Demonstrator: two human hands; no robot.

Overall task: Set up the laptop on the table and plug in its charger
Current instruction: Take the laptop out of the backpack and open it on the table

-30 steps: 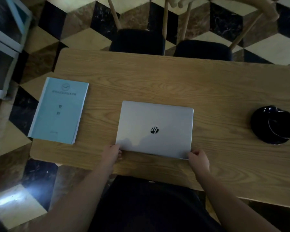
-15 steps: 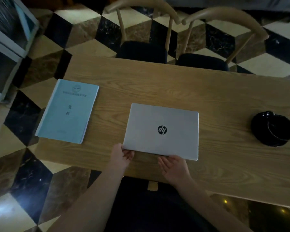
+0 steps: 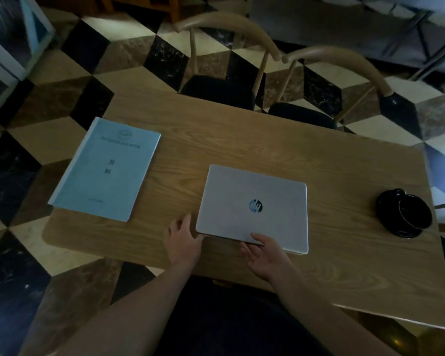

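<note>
A closed silver laptop (image 3: 253, 208) lies flat on a wooden table (image 3: 242, 150), near the edge closest to the person and a little right of the table's middle. Its lid, with a round logo in the centre, faces up.

The left hand (image 3: 184, 240) rests on the table at the laptop's near left corner, fingers spread and touching the side of the case, steadying it rather than gripping it. The right hand (image 3: 266, 254) is at the middle of the near edge, palm turned up and fingers apart, with the fingertips (image 3: 254, 237) at or just under the lip of the lid. Whether the lid has begun to lift cannot be told; it looks shut.

The step in hand seems to be opening the laptop. The next move probably calls for the right fingers to catch the lid and raise it while the left hand holds the base down.

No charger or cable is visible anywhere, so plugging in is yet to come.

Well to the left lies a pale blue booklet (image 3: 106, 168). Far to the right sits a black cup on a saucer (image 3: 405, 217). Two chairs (image 3: 242, 73) stand at the far side, on a checked floor.
</note>
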